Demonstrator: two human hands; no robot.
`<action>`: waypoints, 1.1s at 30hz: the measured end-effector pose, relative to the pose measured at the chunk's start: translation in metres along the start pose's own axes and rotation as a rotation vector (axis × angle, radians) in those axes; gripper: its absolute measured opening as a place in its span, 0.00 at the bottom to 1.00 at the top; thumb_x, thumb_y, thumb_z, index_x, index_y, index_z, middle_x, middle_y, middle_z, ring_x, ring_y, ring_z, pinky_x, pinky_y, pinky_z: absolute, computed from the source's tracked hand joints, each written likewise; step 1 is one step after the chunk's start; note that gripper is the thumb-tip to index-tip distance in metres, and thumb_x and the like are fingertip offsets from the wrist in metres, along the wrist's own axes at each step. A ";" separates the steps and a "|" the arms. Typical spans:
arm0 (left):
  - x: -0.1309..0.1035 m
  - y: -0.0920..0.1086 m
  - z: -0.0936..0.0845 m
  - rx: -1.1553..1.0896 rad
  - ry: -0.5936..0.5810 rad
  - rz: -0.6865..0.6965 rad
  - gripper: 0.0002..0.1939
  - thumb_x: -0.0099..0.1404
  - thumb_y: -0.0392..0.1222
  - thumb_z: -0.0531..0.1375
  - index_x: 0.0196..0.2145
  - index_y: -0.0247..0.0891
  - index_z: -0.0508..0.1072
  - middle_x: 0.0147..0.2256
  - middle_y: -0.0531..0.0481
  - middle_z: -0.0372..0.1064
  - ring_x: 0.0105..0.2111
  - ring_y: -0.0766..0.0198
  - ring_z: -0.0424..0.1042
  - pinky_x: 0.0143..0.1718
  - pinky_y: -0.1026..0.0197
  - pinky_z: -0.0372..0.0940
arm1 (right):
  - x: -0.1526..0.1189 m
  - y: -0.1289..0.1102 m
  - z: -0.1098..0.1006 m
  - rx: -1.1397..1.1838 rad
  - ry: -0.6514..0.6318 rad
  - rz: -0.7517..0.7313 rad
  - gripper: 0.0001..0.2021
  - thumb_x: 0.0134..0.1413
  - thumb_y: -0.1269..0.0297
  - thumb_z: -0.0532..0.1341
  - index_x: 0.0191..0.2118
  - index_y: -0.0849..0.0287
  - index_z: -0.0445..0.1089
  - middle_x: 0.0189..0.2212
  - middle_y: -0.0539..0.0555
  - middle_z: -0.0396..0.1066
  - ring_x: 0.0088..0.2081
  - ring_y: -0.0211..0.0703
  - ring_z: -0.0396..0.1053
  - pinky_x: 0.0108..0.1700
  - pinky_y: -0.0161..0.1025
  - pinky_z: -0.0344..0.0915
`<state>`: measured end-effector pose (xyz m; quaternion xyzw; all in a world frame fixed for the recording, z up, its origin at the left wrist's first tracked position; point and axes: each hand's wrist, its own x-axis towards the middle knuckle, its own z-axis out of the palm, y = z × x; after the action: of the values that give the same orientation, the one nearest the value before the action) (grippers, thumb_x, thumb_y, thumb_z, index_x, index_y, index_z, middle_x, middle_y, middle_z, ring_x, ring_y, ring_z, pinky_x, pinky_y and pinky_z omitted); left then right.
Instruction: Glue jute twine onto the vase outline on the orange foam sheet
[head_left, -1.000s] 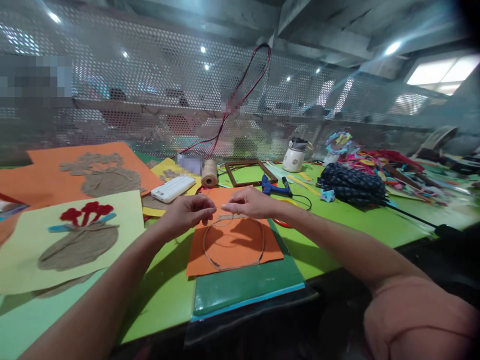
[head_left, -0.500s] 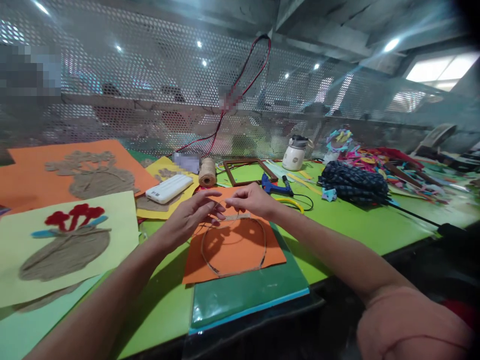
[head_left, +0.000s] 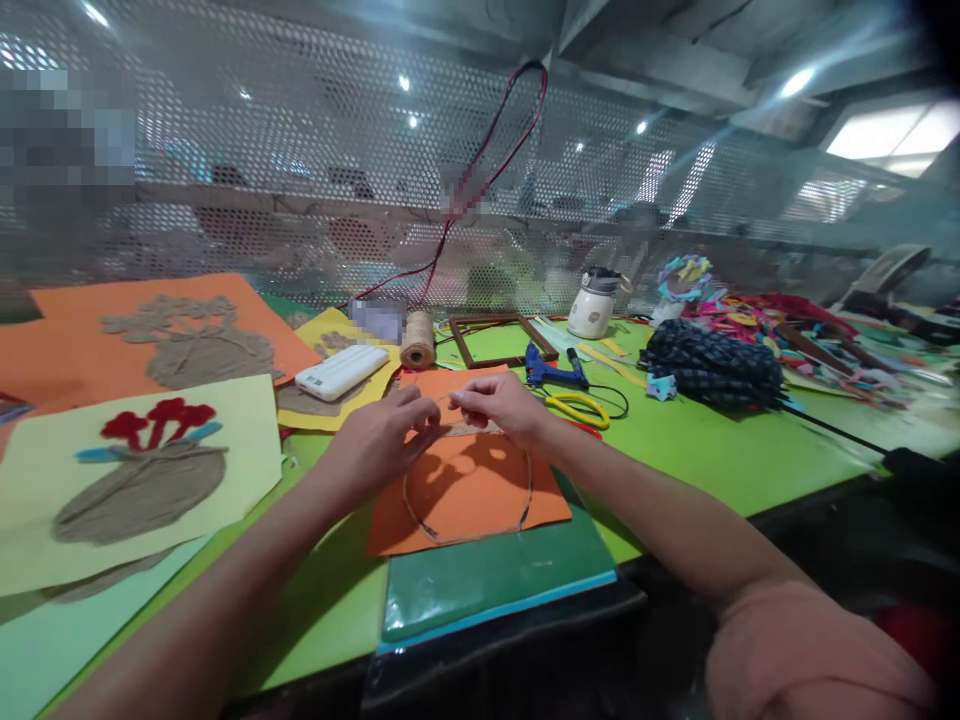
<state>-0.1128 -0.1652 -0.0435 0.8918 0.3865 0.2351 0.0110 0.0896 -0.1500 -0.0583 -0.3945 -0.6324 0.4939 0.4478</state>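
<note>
An orange sheet [head_left: 472, 500] lies on a green folder [head_left: 495, 590]. On the sheet a thin twine outline [head_left: 407, 495] curves into a rounded shape, its top joined to a short twine band hidden partly by my hands. My left hand [head_left: 386, 432] is over the sheet's upper left, fingers curled in and closed on the twine. Close beside it, my right hand [head_left: 499, 405] pinches a fine strand of the twine between thumb and forefinger. The fingertips of both hands are a short gap apart.
Behind are a twine spool [head_left: 418, 340], white power bank [head_left: 343, 370], brown frame [head_left: 461, 350], blue glue gun [head_left: 555, 370], yellow-handled scissors [head_left: 577, 408] and bottle [head_left: 592, 305]. Finished-looking vase pictures [head_left: 142, 490] lie left. A dark folded umbrella [head_left: 709, 365] and felt scraps [head_left: 780, 320] lie right.
My left hand's fingers, spread before, have curled in and dropped slightly toward the sheet. My right hand keeps its pinch nearly in place. The view has shifted a little.
</note>
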 end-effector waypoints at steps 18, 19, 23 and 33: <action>-0.003 -0.007 -0.002 -0.955 -0.333 -0.188 0.25 0.69 0.58 0.52 0.35 0.34 0.77 0.39 0.41 0.77 0.37 0.59 0.74 0.42 0.57 0.69 | -0.017 -0.003 0.003 -0.425 0.021 -0.575 0.09 0.58 0.64 0.59 0.40 0.58 0.76 0.34 0.55 0.71 0.36 0.41 0.68 0.41 0.40 0.66; -0.003 -0.008 -0.003 -0.973 -0.346 -0.202 0.25 0.69 0.58 0.52 0.36 0.34 0.78 0.39 0.41 0.77 0.37 0.59 0.75 0.42 0.57 0.69 | -0.017 -0.003 0.003 -0.388 0.040 -0.541 0.09 0.59 0.62 0.59 0.35 0.58 0.76 0.31 0.55 0.71 0.35 0.41 0.68 0.40 0.40 0.66; -0.003 -0.017 -0.008 -0.996 -0.316 -0.283 0.23 0.68 0.58 0.55 0.39 0.35 0.79 0.43 0.40 0.78 0.40 0.58 0.75 0.45 0.55 0.69 | -0.011 0.002 -0.004 0.005 0.096 -0.161 0.16 0.54 0.52 0.63 0.34 0.62 0.76 0.25 0.52 0.72 0.24 0.36 0.65 0.28 0.36 0.62; -0.006 -0.063 -0.032 -1.124 0.038 -0.460 0.21 0.64 0.56 0.59 0.27 0.34 0.76 0.34 0.41 0.77 0.35 0.60 0.74 0.35 0.62 0.68 | -0.005 -0.001 -0.019 0.206 -0.084 0.103 0.22 0.38 0.47 0.72 0.27 0.65 0.74 0.24 0.54 0.73 0.21 0.30 0.60 0.23 0.33 0.54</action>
<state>-0.1731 -0.1309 -0.0300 0.6387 0.3860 0.4107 0.5238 0.1089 -0.1500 -0.0560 -0.3574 -0.5752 0.5948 0.4332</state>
